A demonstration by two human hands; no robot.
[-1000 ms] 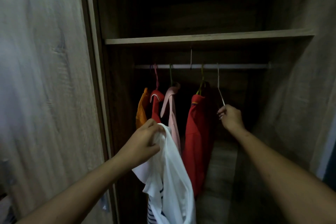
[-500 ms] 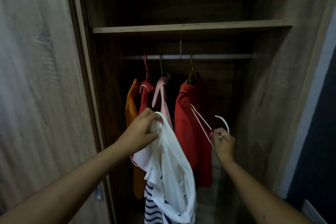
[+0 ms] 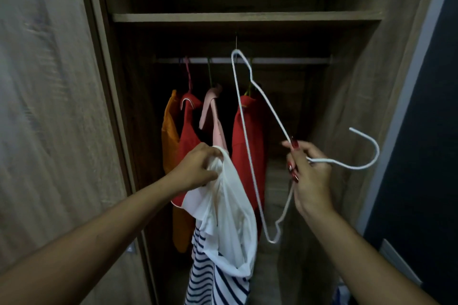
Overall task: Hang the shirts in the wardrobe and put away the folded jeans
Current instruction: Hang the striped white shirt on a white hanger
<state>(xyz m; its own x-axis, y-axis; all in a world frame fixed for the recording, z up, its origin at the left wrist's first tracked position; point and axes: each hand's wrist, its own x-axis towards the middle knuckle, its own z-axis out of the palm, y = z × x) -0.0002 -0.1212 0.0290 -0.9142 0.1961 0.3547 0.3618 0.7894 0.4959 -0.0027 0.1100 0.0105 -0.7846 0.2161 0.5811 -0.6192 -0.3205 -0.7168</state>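
Note:
My left hand (image 3: 195, 171) grips the top of a white shirt with navy stripes (image 3: 228, 235), which hangs down in front of the open wardrobe. My right hand (image 3: 307, 176) holds a white wire hanger (image 3: 247, 136) near its neck, turned sideways, with the hook (image 3: 369, 153) pointing right and the frame standing tall between my hands. Behind them, on the rail (image 3: 285, 60), hang an orange garment (image 3: 169, 131), a red one (image 3: 189, 129), a pink one (image 3: 213, 116) and another red one (image 3: 250, 136). No folded jeans are in view.
A wooden shelf (image 3: 247, 17) runs above the rail. The wardrobe's door (image 3: 49, 106) stands at the left and its side wall (image 3: 359, 82) at the right. The right part of the rail is bare. A dark wall (image 3: 421, 156) lies further right.
My right hand took the white hanger off the rail, brought it down and toward me, then turned it sideways. My left hand kept hold of the shirt. The view moved closer.

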